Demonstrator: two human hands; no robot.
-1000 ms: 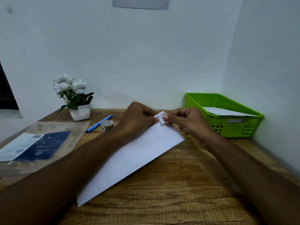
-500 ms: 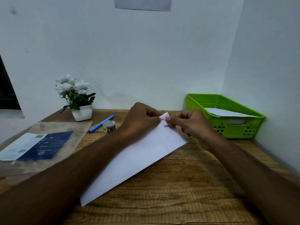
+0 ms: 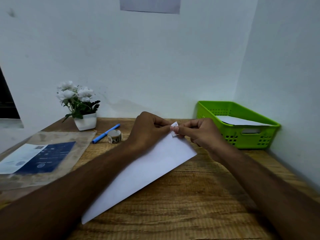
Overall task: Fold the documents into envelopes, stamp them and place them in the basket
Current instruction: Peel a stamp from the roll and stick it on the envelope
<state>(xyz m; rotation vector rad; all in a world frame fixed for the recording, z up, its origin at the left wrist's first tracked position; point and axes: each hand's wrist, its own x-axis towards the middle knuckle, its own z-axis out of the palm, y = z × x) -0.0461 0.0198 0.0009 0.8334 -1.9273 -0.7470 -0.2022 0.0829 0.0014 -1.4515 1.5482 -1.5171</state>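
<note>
A white envelope (image 3: 143, 172) lies slantwise on the wooden desk (image 3: 190, 205), its far corner under my hands. My left hand (image 3: 149, 130) and my right hand (image 3: 199, 132) meet at that corner, and both pinch a small white stamp (image 3: 174, 126) between fingertips and thumbs. The stamp sits just above the envelope's top corner; I cannot tell whether it touches the paper. A green plastic basket (image 3: 242, 141) stands at the back right against the wall, with a white envelope (image 3: 240, 121) lying inside it.
A roll of stamps (image 3: 114, 135) and a blue pen (image 3: 106, 133) lie behind my left wrist. A white pot of white flowers (image 3: 81, 106) stands at the back left. A clear sleeve holding a blue document (image 3: 39, 158) lies on the left.
Both hands stay at the envelope's far corner with the stamp. The stamp has tilted slightly between the fingertips. The view has shifted a little.
</note>
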